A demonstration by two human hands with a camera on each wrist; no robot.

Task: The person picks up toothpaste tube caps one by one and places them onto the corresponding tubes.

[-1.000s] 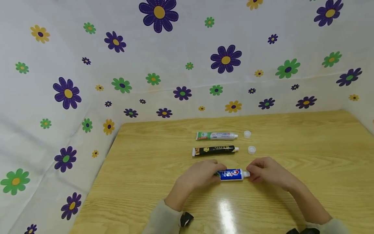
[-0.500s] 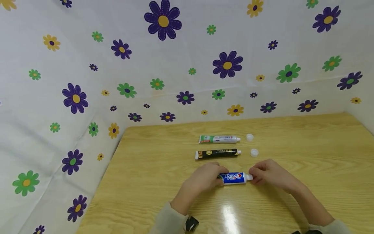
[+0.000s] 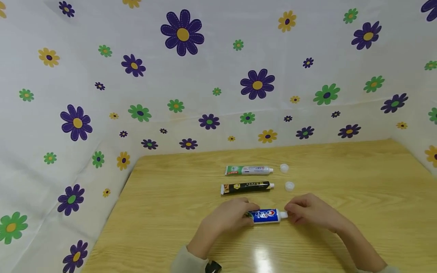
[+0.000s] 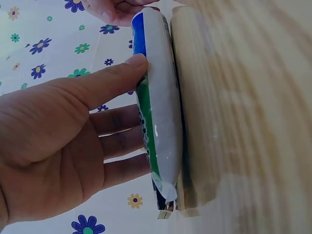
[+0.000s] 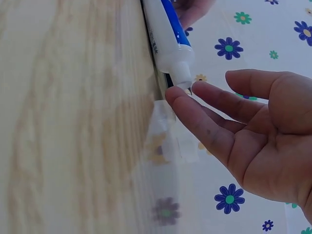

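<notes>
A blue-and-white toothpaste tube (image 3: 266, 215) lies on the table with its white capped end (image 5: 181, 73) toward the right. My left hand (image 3: 227, 218) grips its left half. In the left wrist view the thumb (image 4: 122, 73) presses the side facing me while the other fingers reach behind the tube. My right hand (image 3: 312, 212) is at the capped end, fingers loosely bent. The right wrist view has its fingertips (image 5: 176, 95) right by the cap, with the thumb held apart and nothing pinched.
Behind lie a black toothpaste tube (image 3: 247, 187) and a green-and-white one (image 3: 249, 170), both with bare nozzles. To their right sit two translucent white caps (image 3: 289, 186). Floral sheeting (image 3: 211, 68) walls the wooden table (image 3: 164, 189) at the back and sides.
The head view has shifted slightly, so everything sits a little lower in it. Both hands and the tubes keep nearly the same places relative to each other.
</notes>
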